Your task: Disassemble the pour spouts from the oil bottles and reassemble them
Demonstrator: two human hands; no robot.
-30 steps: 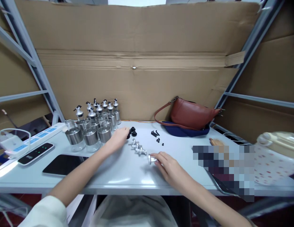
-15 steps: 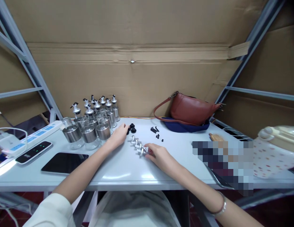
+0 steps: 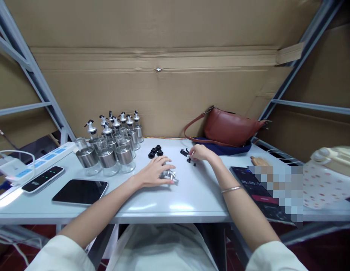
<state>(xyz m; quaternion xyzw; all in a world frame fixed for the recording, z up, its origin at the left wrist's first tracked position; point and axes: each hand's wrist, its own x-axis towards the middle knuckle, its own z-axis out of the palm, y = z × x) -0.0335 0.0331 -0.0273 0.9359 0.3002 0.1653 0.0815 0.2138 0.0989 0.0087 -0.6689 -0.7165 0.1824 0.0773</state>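
Observation:
My left hand (image 3: 155, 172) lies with spread fingers over the silver pourer spouts (image 3: 171, 175), hiding part of the group. Beyond it sits a cluster of black stoppers (image 3: 156, 151). My right hand (image 3: 202, 152) is at the small black parts, fingertips bent down and drawn together; what they pinch, if anything, is hidden. Beside those fingertips are thin black levers (image 3: 184, 152). Tiny black plugs (image 3: 188, 160) lie just below them on the white table (image 3: 146, 203).
Several glass bottles with steel bands (image 3: 108, 159) stand at left, those behind fitted with pourers. A tablet (image 3: 80, 192), a power strip (image 3: 45, 162) and a black-topped device (image 3: 43, 179) lie nearby. A brown bag (image 3: 231, 128) rests at the back right, a partly blurred phone (image 3: 248, 180) at right.
My left hand has moved right from the black stoppers onto the silver spouts, fingers spreading. My right hand has left the spouts and moved up and right to the small black parts.

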